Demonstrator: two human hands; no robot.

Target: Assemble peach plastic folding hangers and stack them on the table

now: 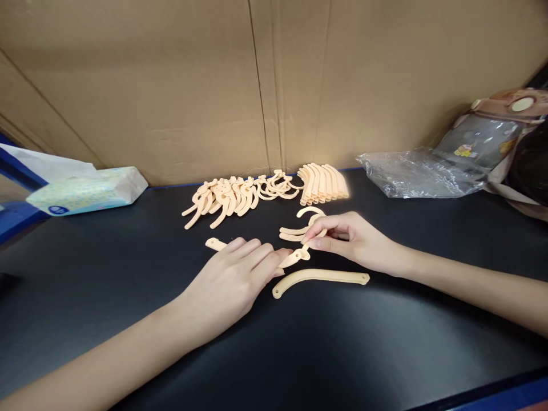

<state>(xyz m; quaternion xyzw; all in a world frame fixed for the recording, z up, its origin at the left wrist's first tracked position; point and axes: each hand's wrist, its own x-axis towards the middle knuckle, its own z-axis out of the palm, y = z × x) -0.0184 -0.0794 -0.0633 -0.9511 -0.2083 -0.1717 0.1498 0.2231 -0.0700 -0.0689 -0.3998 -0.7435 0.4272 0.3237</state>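
From where I stand, a sheet of brown cardboard [149,85] rises behind the black tabletop [299,365], creased and crossed by a dark upright line. Over on the left sits a soft pack of tissues [92,191], yellow-green and blue, with a white tissue [47,162] poking out. Across on the right, a crumpled clear plastic bag [411,171] lies beside a greyish see-through bottle [475,137] with a brownish lid [488,107] and a small yellow sticker [466,150]. A pale strap [505,185] trails by a dark object [533,162] I can't make out.
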